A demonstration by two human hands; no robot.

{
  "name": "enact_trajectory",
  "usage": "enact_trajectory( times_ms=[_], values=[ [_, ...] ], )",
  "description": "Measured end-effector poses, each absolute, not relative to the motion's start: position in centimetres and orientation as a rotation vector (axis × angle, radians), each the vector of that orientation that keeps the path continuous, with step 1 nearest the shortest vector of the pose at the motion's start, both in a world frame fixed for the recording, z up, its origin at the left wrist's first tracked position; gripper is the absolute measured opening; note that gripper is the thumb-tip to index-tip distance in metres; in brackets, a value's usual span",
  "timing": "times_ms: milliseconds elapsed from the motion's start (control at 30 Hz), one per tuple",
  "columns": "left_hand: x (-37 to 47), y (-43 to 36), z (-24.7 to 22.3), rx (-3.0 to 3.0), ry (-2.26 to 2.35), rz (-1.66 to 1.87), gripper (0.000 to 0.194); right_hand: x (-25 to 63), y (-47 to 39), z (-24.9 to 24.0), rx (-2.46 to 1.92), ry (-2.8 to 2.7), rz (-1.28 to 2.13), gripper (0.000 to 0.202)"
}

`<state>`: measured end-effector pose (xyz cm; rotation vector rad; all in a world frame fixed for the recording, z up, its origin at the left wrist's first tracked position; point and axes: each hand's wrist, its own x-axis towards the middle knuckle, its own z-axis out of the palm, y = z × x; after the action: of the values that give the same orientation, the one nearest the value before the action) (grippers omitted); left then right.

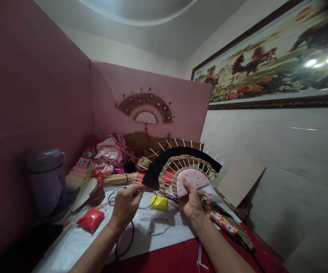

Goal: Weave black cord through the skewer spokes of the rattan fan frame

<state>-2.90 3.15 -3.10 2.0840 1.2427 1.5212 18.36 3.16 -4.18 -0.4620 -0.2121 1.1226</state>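
A handmade fan (152, 175) is held upright in front of me, with thin sticks poking out past a black band and a braided straw-coloured band below it. My right hand (191, 203) grips its pink, red-dotted half-round base, thumb on the front and the other fingers hidden behind. At the fan's lower left corner my left hand (127, 203) is closed in a pinch. A black cord (132, 237) runs from about this hand and loops down over the white table covering; the exact spot between the fingertips is too small to see clearly.
A red packet (90, 220) and a yellow packet (158, 203) lie on the white sheet (149, 242). Bundled sticks (118, 179), pink cloth (109, 149) and a lidded bin (46, 182) stand left. Floral-patterned material (223, 221) lies right. A finished fan (146, 108) hangs on the pink panel.
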Motion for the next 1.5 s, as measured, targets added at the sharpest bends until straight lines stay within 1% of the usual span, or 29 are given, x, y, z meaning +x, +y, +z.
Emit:
enact_trajectory(
  times_ms=[200,400,500,633,800,1000,1133,1300,1500],
  values=[
    [-2.9,3.1,-3.2,2.177,1.251,1.513,0.017,18.4,3.3,-4.6,-0.493,-0.259,1.157,0.032],
    [-2.8,2.9,-2.6,2.169,1.073,1.644,0.015,18.3,3.2,-4.4,-0.488,-0.243,1.162,0.031],
    [-2.6,2.9,-2.3,2.136,1.022,1.686,0.015,18.3,3.1,-4.3,-0.486,-0.227,1.159,0.031],
    [-2.6,3.3,-2.7,1.992,0.970,1.624,0.015,18.2,3.0,-4.1,-0.480,-0.212,1.171,0.032],
    [-2.7,3.3,-3.1,1.914,1.094,1.557,0.015,18.4,3.2,-4.5,-0.466,-0.245,1.160,0.035],
    [-2.8,2.6,-2.7,2.106,1.406,1.516,0.019,18.5,3.5,-5.0,-0.473,-0.262,1.172,0.035],
    [-2.9,2.5,-2.7,2.237,1.528,1.512,0.019,18.5,3.4,-4.8,-0.469,-0.251,1.168,0.035],
    [-3.3,3.0,-2.9,2.396,1.536,1.585,0.018,18.2,3.0,-4.0,-0.512,-0.206,1.152,0.033],
    [-4.3,4.0,-2.8,2.578,1.441,1.716,0.015,17.8,2.9,-3.8,-0.566,-0.236,1.139,0.034]
  ],
)
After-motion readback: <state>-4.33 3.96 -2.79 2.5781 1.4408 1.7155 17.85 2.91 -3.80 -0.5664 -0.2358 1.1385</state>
